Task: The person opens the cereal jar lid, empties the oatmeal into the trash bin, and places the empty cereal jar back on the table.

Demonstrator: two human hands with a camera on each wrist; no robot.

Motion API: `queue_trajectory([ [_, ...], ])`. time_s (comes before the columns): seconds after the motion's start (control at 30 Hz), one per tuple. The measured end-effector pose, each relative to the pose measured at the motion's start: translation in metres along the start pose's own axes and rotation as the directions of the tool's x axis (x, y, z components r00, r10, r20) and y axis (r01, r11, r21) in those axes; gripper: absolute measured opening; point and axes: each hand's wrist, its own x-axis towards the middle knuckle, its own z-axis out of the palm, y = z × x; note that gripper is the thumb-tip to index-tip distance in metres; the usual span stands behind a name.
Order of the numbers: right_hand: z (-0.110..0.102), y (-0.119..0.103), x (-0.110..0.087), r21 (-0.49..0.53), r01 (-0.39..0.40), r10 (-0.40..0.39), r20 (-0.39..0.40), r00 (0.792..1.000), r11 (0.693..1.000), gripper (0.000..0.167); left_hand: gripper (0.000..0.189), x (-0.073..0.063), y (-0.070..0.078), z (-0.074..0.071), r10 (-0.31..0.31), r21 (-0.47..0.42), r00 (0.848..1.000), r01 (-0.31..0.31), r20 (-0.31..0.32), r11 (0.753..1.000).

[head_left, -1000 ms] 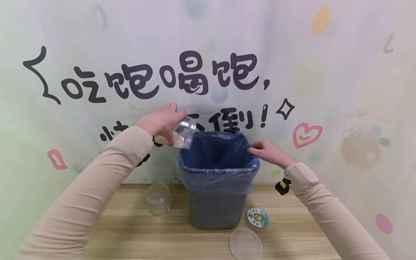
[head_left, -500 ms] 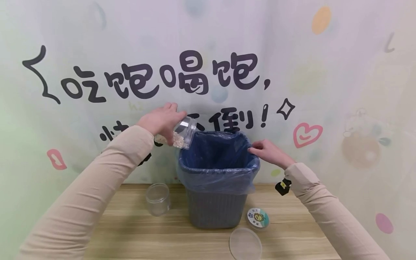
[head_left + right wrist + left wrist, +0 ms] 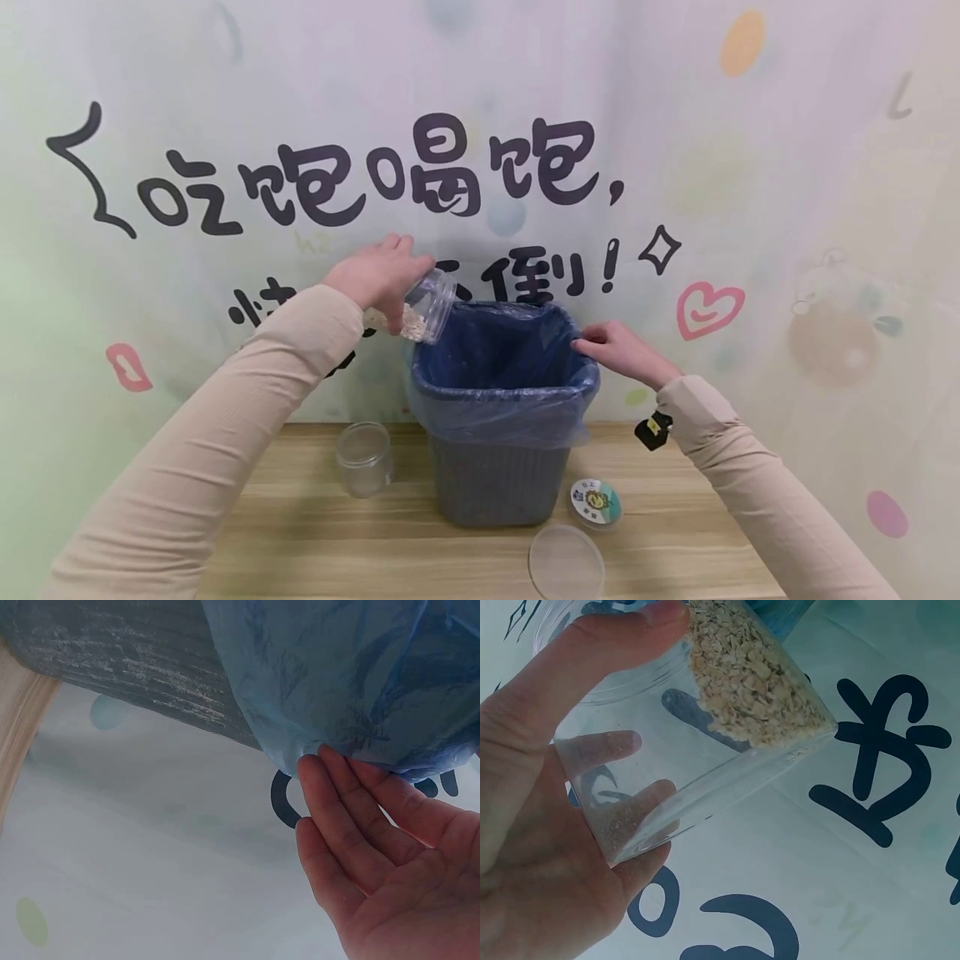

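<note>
My left hand grips a clear plastic jar, tilted with its open mouth over the left rim of a trash bin. Oat flakes lie along the lower side of the jar, its thumb side and fingers wrapped by the hand in the left wrist view. A blue plastic bag lines the bin and folds down over its rim. At the bin's right rim, my right hand holds the edge through the bag, its fingers against the outside; the thumb is hidden in the right wrist view.
An uncovered clear jar stands left of the bin on the wooden table. To the right lie a round lid with a printed label and a translucent disc-shaped lid. A printed cloth backdrop hangs behind.
My left hand and the jar have shifted slightly right, and the oats inside have moved a little. The right hand stays at the bin's rim.
</note>
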Motion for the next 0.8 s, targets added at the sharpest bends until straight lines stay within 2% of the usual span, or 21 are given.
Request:
queue_trajectory([
  [0.23,0.0001,-0.0004,-0.0005,-0.005,-0.017,0.017,0.01,1.0,1.0,0.025,0.086,0.0016,0.0018,-0.0015,-0.005,0.039,1.0,0.004,0.021,0.999],
  [0.8,0.0008,0.0001,-0.0008,0.008,0.005,-0.005,-0.006,1.0,1.0,0.023,0.086,0.0004,0.0032,-0.0031,-0.005,0.04,1.0,0.004,0.03,0.999],
])
